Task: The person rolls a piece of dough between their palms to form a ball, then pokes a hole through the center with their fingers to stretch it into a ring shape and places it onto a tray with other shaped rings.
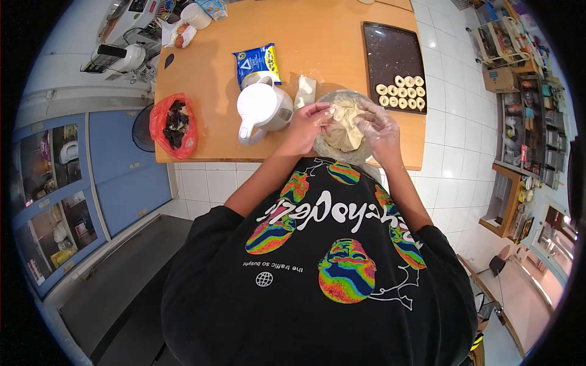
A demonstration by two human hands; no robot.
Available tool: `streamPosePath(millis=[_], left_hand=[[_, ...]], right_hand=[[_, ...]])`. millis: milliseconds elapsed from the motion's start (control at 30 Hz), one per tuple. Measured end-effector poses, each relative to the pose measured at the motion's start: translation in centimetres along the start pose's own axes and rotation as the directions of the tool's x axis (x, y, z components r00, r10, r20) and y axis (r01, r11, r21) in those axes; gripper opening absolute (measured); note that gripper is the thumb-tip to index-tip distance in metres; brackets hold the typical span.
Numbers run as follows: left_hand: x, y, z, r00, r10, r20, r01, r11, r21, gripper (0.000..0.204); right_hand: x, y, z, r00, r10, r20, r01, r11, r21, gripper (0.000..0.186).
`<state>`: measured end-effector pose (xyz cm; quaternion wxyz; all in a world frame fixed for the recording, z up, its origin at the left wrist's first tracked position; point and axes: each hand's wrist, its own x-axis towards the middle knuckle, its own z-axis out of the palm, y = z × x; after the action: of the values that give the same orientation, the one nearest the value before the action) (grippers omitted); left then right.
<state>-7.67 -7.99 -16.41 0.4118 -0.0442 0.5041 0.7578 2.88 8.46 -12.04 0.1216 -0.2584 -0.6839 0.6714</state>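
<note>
A round bowl (pixel 332 151) of pale dough (pixel 347 135) sits at the table's front edge. My left hand (pixel 310 125) is over the bowl's left side, fingers closed around a small pale bit of dough (pixel 331 113). My right hand (pixel 378 131), dusted with flour, has its fingers curled at the dough on the bowl's right side; whether it grips any is unclear. Left of the bowl stand a white pitcher (pixel 256 104) and a small white packet (pixel 305 88). Behind the right hand lies a dark baking tray (pixel 390 55) with several small dough rings (pixel 401 91).
The wooden table (pixel 317 36) also bears a blue-and-yellow pouch (pixel 255 61), a red plastic bag with dark contents (pixel 160 122), and eggs (pixel 180 39) beside a white container (pixel 195 15). Blue cabinets (pixel 131 189) stand at left, shelves (pixel 531 122) at right.
</note>
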Motion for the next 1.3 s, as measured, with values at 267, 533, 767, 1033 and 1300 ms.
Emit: streamPosePath(millis=[267, 533, 767, 1033, 1300], left_hand=[[-0.4, 1.4, 1.1, 0.994, -0.077, 0.076, 0.044, 0.929, 0.367, 0.037], [2.2, -2.5, -4.4, 0.968, 0.229, -0.105, -0.149, 0.857, 0.493, 0.041], [2.6, -4.1, -5.2, 0.974, 0.213, -0.080, -0.144, 0.850, 0.508, 0.037], [2.3, -3.1, -5.7, 0.968, 0.234, -0.096, -0.147, 0.830, 0.538, 0.037], [2.4, -3.2, -6.6, 0.966, 0.222, -0.129, -0.125, 0.846, 0.518, 0.037]], right_hand=[[0.5, 0.4, -0.7, 0.966, -0.187, 0.179, 0.208, 0.972, -0.110, 0.027], [2.6, 9.0, -3.1, 0.950, -0.223, 0.218, 0.311, 0.729, -0.610, 0.027], [2.9, 15.7, -0.1, 0.877, -0.088, 0.473, 0.481, 0.161, -0.862, 0.036], [3.9, 13.3, 0.9, 0.789, 0.168, 0.591, 0.571, 0.156, -0.806, 0.030], [5.5, 12.9, -1.5, 0.881, 0.079, 0.466, 0.358, 0.534, -0.766, 0.020]])
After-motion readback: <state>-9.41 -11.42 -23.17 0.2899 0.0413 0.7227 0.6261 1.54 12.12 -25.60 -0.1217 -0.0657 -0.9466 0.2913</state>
